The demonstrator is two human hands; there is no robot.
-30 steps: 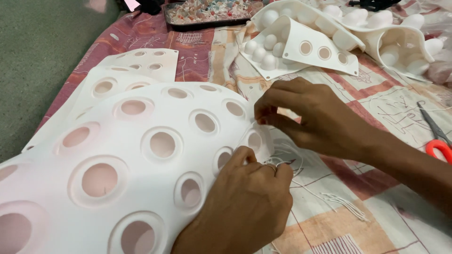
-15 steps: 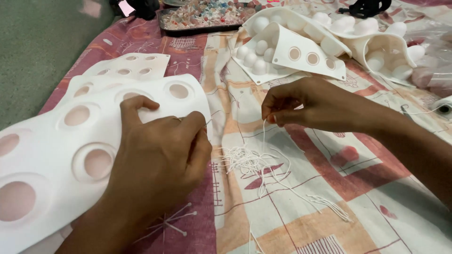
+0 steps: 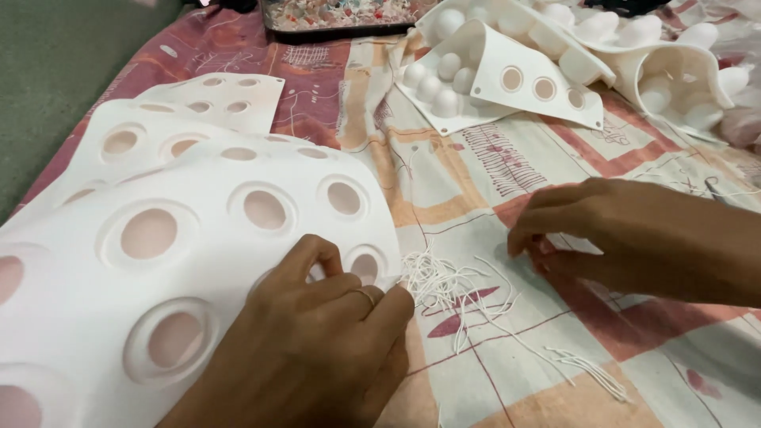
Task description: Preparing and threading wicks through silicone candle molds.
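This looks like a home turned into a small craft workplace: the work is spread on a patterned patchwork bedsheet (image 3: 555, 158) laid over a green floor (image 3: 55, 71) rather than on a bench. White moulded sheets with round holes (image 3: 198, 230) lie in a stack, more of them bent over at the back (image 3: 515, 71) (domes showing), beside a dark tray of mixed scraps (image 3: 349, 16) and loose white threads (image 3: 452, 285).

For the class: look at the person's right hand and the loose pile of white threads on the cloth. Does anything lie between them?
Nothing visible does. The right hand rests on the patterned cloth just right of the white threads, with only bare cloth between. The left hand presses the white holed sheet on the threads' other side.
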